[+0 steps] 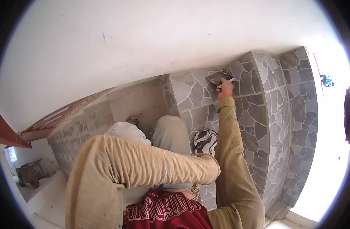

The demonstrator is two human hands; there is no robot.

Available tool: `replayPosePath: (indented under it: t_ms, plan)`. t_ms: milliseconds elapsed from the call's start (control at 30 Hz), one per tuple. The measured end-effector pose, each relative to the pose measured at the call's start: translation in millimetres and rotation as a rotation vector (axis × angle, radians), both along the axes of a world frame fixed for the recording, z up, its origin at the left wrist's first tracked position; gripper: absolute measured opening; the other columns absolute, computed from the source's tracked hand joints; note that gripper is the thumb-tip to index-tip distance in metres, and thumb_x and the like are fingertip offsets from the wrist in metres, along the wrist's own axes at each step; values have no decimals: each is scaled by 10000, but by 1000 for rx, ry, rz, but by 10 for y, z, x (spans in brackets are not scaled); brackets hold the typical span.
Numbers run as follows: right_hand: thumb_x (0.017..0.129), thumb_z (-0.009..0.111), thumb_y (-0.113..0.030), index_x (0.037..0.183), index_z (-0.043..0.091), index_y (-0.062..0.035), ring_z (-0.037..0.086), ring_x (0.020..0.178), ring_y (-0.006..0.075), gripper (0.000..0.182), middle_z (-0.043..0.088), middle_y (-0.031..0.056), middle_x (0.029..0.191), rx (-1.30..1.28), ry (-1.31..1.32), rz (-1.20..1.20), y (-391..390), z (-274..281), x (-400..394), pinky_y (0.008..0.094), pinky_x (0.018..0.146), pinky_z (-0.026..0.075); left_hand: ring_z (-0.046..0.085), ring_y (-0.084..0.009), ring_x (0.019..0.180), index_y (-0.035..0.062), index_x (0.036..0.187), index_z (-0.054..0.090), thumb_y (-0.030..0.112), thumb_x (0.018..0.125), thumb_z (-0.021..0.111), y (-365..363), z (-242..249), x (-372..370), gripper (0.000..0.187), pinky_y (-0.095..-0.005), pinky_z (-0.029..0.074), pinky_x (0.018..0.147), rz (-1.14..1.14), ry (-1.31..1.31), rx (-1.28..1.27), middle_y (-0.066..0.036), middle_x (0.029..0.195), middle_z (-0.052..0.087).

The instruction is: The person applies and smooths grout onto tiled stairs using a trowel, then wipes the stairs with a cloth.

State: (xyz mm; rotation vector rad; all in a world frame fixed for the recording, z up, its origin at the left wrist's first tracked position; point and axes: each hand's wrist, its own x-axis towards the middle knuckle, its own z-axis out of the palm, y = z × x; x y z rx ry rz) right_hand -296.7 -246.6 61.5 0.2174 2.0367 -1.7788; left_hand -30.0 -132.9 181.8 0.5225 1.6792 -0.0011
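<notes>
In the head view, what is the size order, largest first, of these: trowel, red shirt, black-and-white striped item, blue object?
1. Red shirt
2. Black-and-white striped item
3. Trowel
4. Blue object

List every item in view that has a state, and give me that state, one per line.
Trowel: held, blade close to the wall, pale smears on it
Right hand: closed on the trowel
Left hand: mostly hidden by its sleeve; grip unclear
Black-and-white patterned item: partly covered; whether held, unclear
Stone-patterned tiles: laid, joints pale
White wall: marked in spots
</notes>
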Motion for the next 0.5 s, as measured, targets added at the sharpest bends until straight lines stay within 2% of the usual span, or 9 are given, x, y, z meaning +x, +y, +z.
replayPosePath:
  t_ms: [133, 200, 267, 367, 400, 433, 500]
  plan:
    - [834, 649, -179, 848, 479, -23, 515, 491, 182, 231, 527, 94, 702, -58, 77, 54, -51, -139, 132, 294, 381, 370, 504, -220, 1264, 260, 1309, 565, 435, 867, 609, 275, -339, -24, 477, -527, 380, 1038, -90, -15, 28, 8, 1329, 585]
    - [832, 656, -192, 837, 472, -39, 517, 494, 179, 240, 529, 89, 702, -76, 125, 108, -73, -120, 433, 293, 380, 375, 507, -234, 1261, 244, 1286, 587, 428, 864, 609, 648, -592, -56, 461, -538, 380, 1033, 79, -79, -242, -7, 1326, 588]
    - [816, 665, -165, 828, 488, -63, 476, 450, 143, 204, 488, 38, 649, -12, 125, 286, -61, -3, 831, 286, 365, 341, 509, -249, 1257, 228, 1262, 609, 422, 861, 610, 872, -873, -70, 446, -549, 380, 1029, 252, -133, -511, -21, 1322, 591]
    - [812, 663, -183, 798, 478, -69, 463, 430, 141, 218, 472, 38, 623, 29, 12, 190, -38, 181, 743, 282, 365, 346, 513, -270, 1252, 204, 1227, 642, 413, 857, 610, 1337, -1214, -269, 427, -565, 380, 1023, 523, -243, -905, -43, 1317, 595]
    - [806, 672, -211, 765, 489, -71, 460, 421, 141, 234, 472, 35, 607, 0, 56, 159, -45, 281, 695, 285, 364, 349, 515, -277, 1250, 196, 1215, 653, 410, 855, 610, 1407, -1260, -239, 421, -570, 380, 1021, 608, -283, -1036, -51, 1316, 597]
    - [806, 672, -211, 765, 489, -71, 460, 421, 141, 234, 472, 35, 607, -1, 54, 155, -56, 217, 631, 285, 364, 349, 515, -277, 1250, 196, 1215, 653, 410, 855, 610, 1461, -1307, -220, 421, -570, 380, 1021, 603, -283, -1039, -51, 1316, 597]
    - [812, 669, -213, 751, 498, -75, 470, 423, 145, 228, 480, 34, 601, -13, 93, 242, -73, 39, 535, 290, 363, 357, 516, -271, 1249, 202, 1225, 644, 412, 857, 610, 1272, -1265, -119, 425, -568, 383, 1019, 474, -250, -872, -45, 1316, 597]
